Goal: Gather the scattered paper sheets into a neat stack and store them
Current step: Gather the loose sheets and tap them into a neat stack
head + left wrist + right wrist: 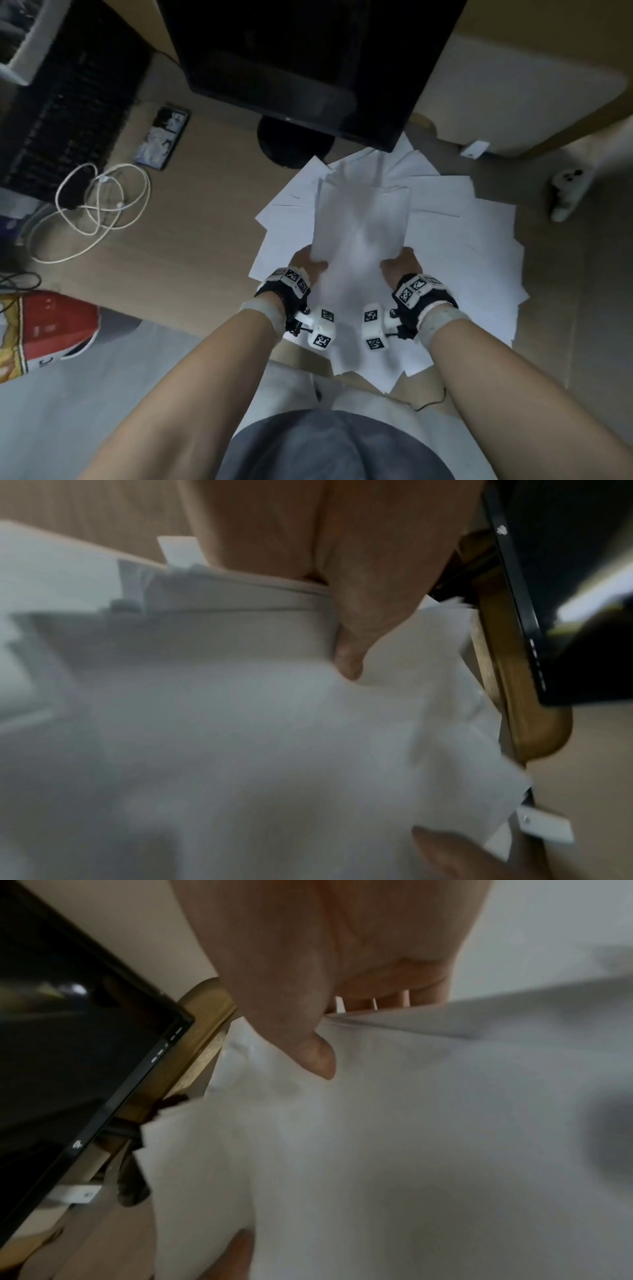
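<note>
Two hands: both grasp one bundle of plain white paper sheets (361,226).
Left hand (306,265): thumb clamped on bundle's left edge.
Right hand (401,265): thumb clamped on right edge.
Beneath: loose white sheets (479,260) fanned over the wooden counter (191,219).

Dim, soft indoor light; heavy motion blur, wide-angle bending at the edges.

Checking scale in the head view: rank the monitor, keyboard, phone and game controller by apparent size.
1. monitor
2. keyboard
3. phone and game controller: look alike, so unranked.
</note>
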`<act>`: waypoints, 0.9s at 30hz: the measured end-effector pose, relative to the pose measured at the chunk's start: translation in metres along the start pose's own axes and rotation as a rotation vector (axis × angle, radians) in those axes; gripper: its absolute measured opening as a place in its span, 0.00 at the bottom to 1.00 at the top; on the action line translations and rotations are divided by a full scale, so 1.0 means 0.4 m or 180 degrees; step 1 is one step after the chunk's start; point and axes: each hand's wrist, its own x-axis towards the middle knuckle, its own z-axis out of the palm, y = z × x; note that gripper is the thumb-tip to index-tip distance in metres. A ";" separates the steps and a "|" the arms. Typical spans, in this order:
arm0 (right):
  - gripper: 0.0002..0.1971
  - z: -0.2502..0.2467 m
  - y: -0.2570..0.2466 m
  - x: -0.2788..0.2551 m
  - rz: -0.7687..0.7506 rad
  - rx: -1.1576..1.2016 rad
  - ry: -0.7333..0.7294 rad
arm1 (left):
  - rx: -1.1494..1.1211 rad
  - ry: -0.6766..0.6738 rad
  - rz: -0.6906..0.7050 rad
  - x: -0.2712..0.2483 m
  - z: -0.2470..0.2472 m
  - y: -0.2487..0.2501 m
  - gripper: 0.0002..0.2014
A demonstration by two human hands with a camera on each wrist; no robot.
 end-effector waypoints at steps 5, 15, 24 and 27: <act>0.31 -0.017 0.035 -0.011 -0.0083 0.0278 0.0297 | -0.0762 0.0370 -0.0024 -0.032 0.002 -0.034 0.22; 0.26 0.007 -0.095 -0.080 -0.1733 -0.1172 0.0285 | -0.1900 0.0253 -0.1105 -0.107 0.019 -0.176 0.25; 0.27 0.114 -0.175 -0.045 -0.2394 -0.2546 0.0182 | -0.2290 -0.0789 -0.1838 -0.113 0.040 -0.217 0.15; 0.29 0.118 -0.202 -0.009 -0.2248 -0.2670 0.0294 | -0.2356 -0.0891 -0.1859 -0.086 0.042 -0.202 0.12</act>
